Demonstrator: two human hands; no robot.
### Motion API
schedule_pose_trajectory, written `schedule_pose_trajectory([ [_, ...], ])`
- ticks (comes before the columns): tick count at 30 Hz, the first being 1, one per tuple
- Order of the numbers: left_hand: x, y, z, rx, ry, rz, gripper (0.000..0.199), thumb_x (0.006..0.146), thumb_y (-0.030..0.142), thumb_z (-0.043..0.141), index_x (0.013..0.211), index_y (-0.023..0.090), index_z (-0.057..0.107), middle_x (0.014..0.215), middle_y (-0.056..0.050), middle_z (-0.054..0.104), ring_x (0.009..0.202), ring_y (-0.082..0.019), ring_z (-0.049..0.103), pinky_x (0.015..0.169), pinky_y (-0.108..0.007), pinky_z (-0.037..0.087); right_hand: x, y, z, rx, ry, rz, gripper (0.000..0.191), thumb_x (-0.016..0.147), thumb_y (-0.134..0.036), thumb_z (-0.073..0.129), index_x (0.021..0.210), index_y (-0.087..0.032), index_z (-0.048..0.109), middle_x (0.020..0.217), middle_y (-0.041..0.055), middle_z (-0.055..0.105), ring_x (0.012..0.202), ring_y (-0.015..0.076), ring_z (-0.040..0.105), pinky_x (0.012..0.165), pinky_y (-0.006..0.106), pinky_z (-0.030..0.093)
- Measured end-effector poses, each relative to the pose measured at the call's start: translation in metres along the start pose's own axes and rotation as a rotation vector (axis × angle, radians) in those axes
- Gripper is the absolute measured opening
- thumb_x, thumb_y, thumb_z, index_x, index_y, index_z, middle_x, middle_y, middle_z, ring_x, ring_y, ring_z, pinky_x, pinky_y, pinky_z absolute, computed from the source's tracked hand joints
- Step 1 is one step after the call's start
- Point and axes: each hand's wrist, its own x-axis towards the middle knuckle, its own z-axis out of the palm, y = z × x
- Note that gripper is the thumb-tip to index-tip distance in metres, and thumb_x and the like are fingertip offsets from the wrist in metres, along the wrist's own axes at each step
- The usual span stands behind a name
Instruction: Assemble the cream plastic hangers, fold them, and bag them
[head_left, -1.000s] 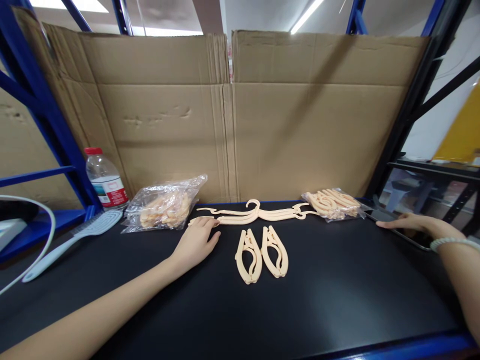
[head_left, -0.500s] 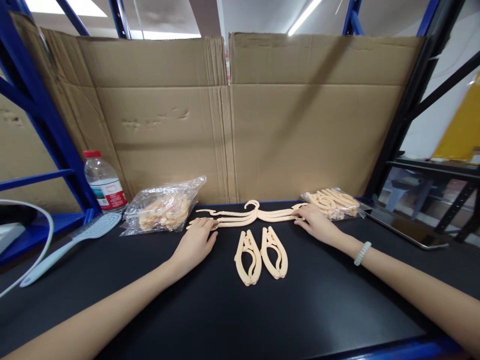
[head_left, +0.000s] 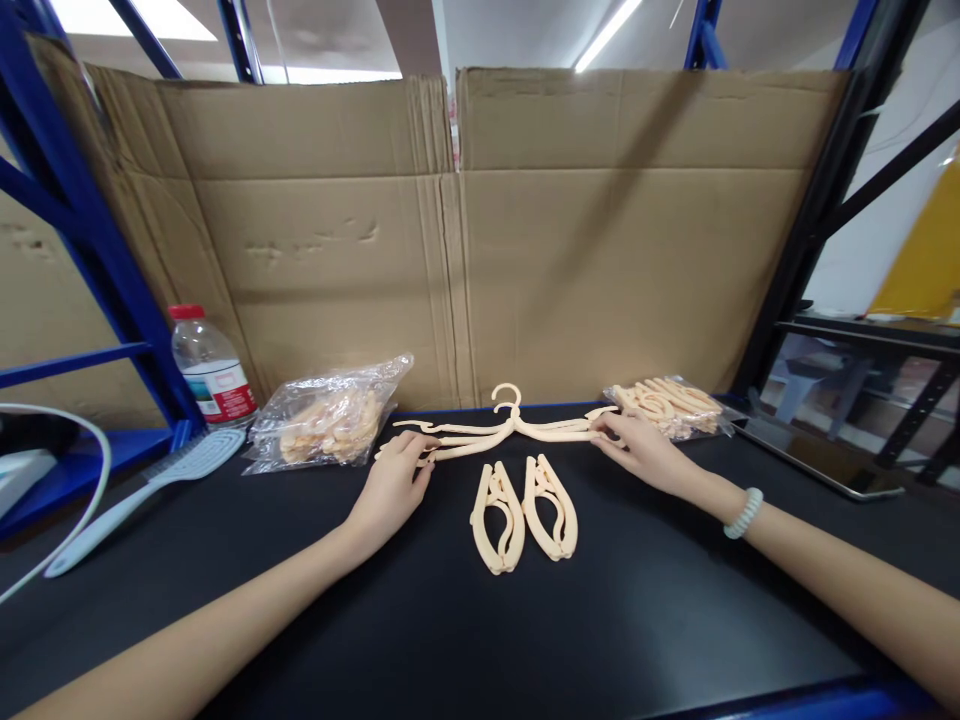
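Note:
Unfolded cream hangers (head_left: 487,436) lie spread across the black tabletop, their hooks pointing to the back; two hooks show, one above the other. My left hand (head_left: 391,490) is closed on the left arm of a hanger, fingertips pinching it. On the other side my right hand (head_left: 641,448) pinches the right arm of a hanger between thumb and fingers. In front of them lie two folded cream hangers, the left one (head_left: 485,545) and the right one (head_left: 568,520), side by side and touched by neither hand.
Clear plastic bags of cream hangers, one left (head_left: 330,425) and one right (head_left: 667,405), stand before the cardboard wall (head_left: 615,240). At left are a bottle (head_left: 217,375) and a pale hairbrush (head_left: 172,470). A dark tray (head_left: 817,465) lies at right.
One hanger hook has risen and separated from the other, so two hooks now show. The top hanger's arms have shifted slightly, and my right hand has moved a little to the right.

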Motion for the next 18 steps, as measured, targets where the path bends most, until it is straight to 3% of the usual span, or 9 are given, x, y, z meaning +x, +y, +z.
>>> schedule_pose_trajectory([
  [4, -0.004, 0.021, -0.013, -0.116, 0.192, -0.041, 0.008, 0.084, 0.02, 0.047, 0.088, 0.019, 0.054, 0.077, -0.001, 0.057, 0.063, -0.015, 0.054, 0.062, -0.029, 0.048, 0.0, -0.006, -0.024, 0.055, 0.111, 0.043, 0.016, 0.094, -0.032, 0.045, 0.091, -0.02, 0.056, 0.082, 0.0059, 0.066, 0.074, 0.0202, 0.061, 0.068, 0.033, 0.047],
  [6, -0.008, 0.035, -0.017, -0.257, 0.176, -0.124, 0.005, 0.083, 0.025, 0.051, 0.084, 0.02, 0.053, 0.066, 0.003, 0.052, 0.054, -0.012, 0.049, 0.055, -0.025, 0.045, -0.001, -0.004, -0.035, 0.052, 0.188, 0.062, 0.018, 0.094, -0.034, 0.045, 0.091, -0.021, 0.056, 0.082, 0.0059, 0.066, 0.074, 0.0202, 0.062, 0.067, 0.032, 0.048],
  [9, -0.014, 0.053, -0.018, -0.565, 0.034, -0.327, 0.02, 0.083, 0.035, 0.055, 0.093, 0.019, 0.051, 0.081, -0.001, 0.056, 0.063, -0.013, 0.057, 0.05, -0.023, 0.048, -0.002, -0.001, -0.046, 0.045, 0.288, 0.105, 0.02, 0.093, -0.038, 0.047, 0.094, -0.021, 0.057, 0.082, 0.0057, 0.067, 0.074, 0.0205, 0.063, 0.067, 0.032, 0.049],
  [12, -0.016, 0.064, -0.015, -0.821, 0.026, -0.525, 0.05, 0.079, 0.043, 0.058, 0.119, 0.02, 0.039, 0.11, -0.008, 0.051, 0.073, -0.017, 0.063, 0.053, -0.03, 0.057, -0.002, -0.003, -0.049, 0.047, 0.311, 0.105, 0.02, 0.092, -0.04, 0.048, 0.093, -0.022, 0.057, 0.083, 0.0057, 0.067, 0.074, 0.0203, 0.063, 0.066, 0.032, 0.049],
  [15, -0.016, 0.065, -0.013, -0.899, 0.074, -0.548, 0.062, 0.079, 0.042, 0.06, 0.129, 0.022, 0.031, 0.125, -0.011, 0.045, 0.078, -0.017, 0.064, 0.064, -0.035, 0.059, -0.002, -0.012, -0.046, 0.042, 0.245, 0.034, 0.018, 0.093, -0.037, 0.047, 0.091, -0.022, 0.057, 0.08, 0.0053, 0.065, 0.071, 0.0192, 0.062, 0.065, 0.032, 0.049],
  [18, -0.016, 0.062, -0.011, -0.847, 0.056, -0.468, 0.062, 0.081, 0.04, 0.058, 0.133, 0.022, 0.03, 0.12, -0.009, 0.05, 0.07, -0.013, 0.061, 0.063, -0.031, 0.057, -0.004, -0.023, -0.038, 0.022, 0.173, -0.048, 0.016, 0.093, -0.032, 0.047, 0.096, -0.02, 0.058, 0.079, 0.0051, 0.065, 0.07, 0.0189, 0.061, 0.065, 0.032, 0.048],
])
